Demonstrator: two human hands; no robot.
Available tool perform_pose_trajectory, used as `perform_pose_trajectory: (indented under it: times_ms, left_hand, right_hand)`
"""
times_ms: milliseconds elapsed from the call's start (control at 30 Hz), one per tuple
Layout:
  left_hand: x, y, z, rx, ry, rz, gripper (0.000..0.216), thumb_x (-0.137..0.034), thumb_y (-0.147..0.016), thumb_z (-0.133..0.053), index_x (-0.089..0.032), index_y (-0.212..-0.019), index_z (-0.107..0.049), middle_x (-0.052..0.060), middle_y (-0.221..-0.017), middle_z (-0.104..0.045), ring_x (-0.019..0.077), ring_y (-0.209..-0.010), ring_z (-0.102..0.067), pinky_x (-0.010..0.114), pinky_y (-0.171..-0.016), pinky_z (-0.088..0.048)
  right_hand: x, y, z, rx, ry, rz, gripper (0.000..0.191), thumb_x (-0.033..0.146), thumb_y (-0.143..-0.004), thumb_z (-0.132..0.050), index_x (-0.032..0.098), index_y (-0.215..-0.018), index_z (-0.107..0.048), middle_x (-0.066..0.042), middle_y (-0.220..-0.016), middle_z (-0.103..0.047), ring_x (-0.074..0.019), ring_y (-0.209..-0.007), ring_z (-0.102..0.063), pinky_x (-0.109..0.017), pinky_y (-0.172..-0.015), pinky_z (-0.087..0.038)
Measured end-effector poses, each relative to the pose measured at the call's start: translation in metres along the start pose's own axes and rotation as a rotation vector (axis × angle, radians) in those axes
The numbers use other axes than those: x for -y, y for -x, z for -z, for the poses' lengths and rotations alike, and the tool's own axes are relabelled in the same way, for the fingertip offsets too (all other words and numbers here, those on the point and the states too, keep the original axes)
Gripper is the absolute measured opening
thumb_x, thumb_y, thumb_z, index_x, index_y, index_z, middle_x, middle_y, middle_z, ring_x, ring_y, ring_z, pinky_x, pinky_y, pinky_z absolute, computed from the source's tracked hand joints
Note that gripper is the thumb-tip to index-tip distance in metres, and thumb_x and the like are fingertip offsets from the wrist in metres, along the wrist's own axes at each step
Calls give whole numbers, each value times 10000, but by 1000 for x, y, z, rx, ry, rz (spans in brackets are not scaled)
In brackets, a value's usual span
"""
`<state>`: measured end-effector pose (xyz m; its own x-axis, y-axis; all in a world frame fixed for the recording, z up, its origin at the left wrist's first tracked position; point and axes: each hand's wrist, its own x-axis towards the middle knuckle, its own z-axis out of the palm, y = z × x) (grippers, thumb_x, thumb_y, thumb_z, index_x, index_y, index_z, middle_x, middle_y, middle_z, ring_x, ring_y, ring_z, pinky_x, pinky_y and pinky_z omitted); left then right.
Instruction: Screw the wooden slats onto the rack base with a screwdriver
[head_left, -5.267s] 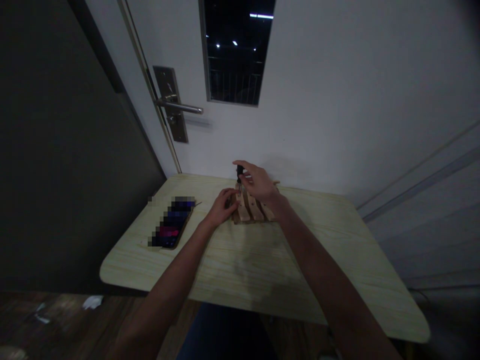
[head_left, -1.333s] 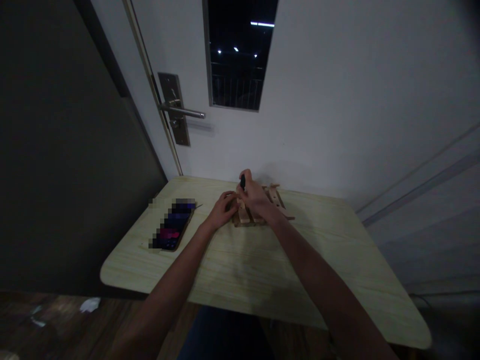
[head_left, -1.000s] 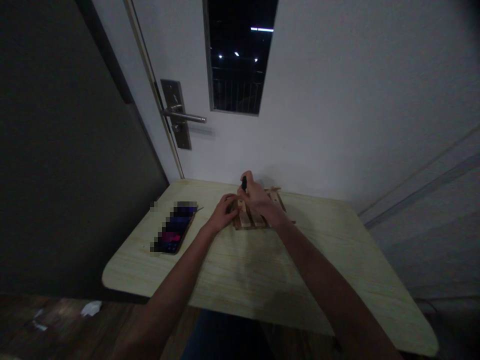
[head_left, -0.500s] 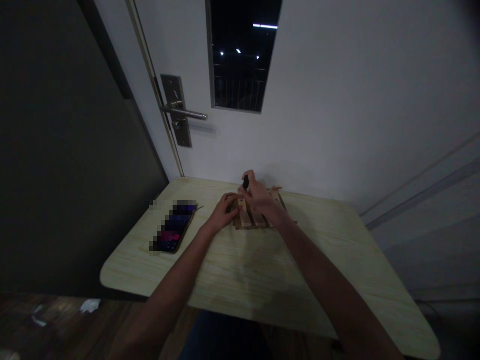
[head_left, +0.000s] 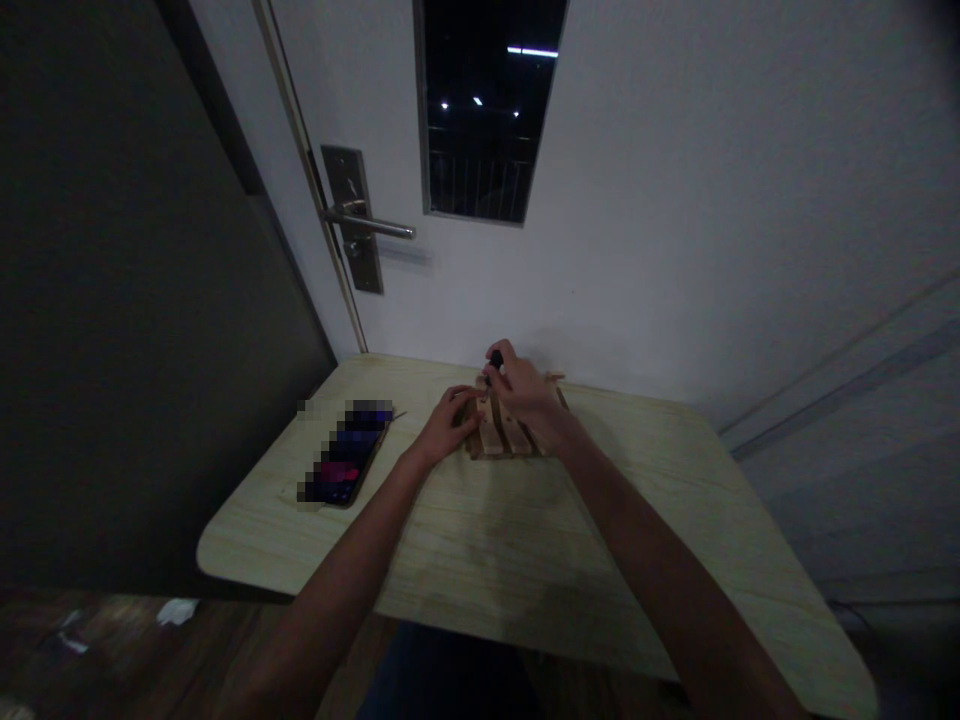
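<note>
A small wooden slatted piece [head_left: 516, 438] lies near the back of the table, its pale slats side by side. My left hand [head_left: 447, 428] grips its left end, with the thumb and fingers about the leftmost slat. Closed around the black handle of a screwdriver [head_left: 496, 359] is my right hand [head_left: 526, 390], above that same slat. The shaft points down at a small dark spot on the slat, perhaps a screw. My right hand and wrist cover part of the wooden piece's right side.
A phone [head_left: 349, 465], partly pixelated, lies on the left of the pale table [head_left: 465, 560], with a thin stick-like thing beside it. Behind the table stands a white door [head_left: 637, 200] with a metal handle [head_left: 375, 227]. White scraps [head_left: 178, 611] lie on the floor.
My right hand and the screwdriver handle have shifted slightly right, and the handle's tilt differs. More of the shaft now shows. My left hand stays in place on the wooden piece.
</note>
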<state>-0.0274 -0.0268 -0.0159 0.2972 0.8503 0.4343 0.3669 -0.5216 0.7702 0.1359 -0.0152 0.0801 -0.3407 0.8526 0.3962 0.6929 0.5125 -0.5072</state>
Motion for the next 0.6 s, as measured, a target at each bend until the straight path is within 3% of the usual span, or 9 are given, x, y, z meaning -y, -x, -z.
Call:
perform_pose_trajectory:
  times_ms: [433,600]
  left_hand:
    - [2,0,-1,-1,-4,-3,378,-392,-851,-532,-217,-1186,-553,101,-1237,-477,237,-1193,-475,438,-1062,-376]
    - [0,0,-1,-2,0,1,372,-388,-856,-525,-213,-1183,-557,104,-1236,-473,233,-1201,-470,434,-1075,-368]
  right_hand:
    - [3,-3,1,68,53,42,163,288,-874,-399,202,-1011,-421,-77,-830,-633,-180,-685,-577,-274,-607,-384]
    - [2,0,0,4,44,19,166,288,-881,-389,204,-1016,-436,-74,-814,-633,-183,-701,-580,-279,-625,-400]
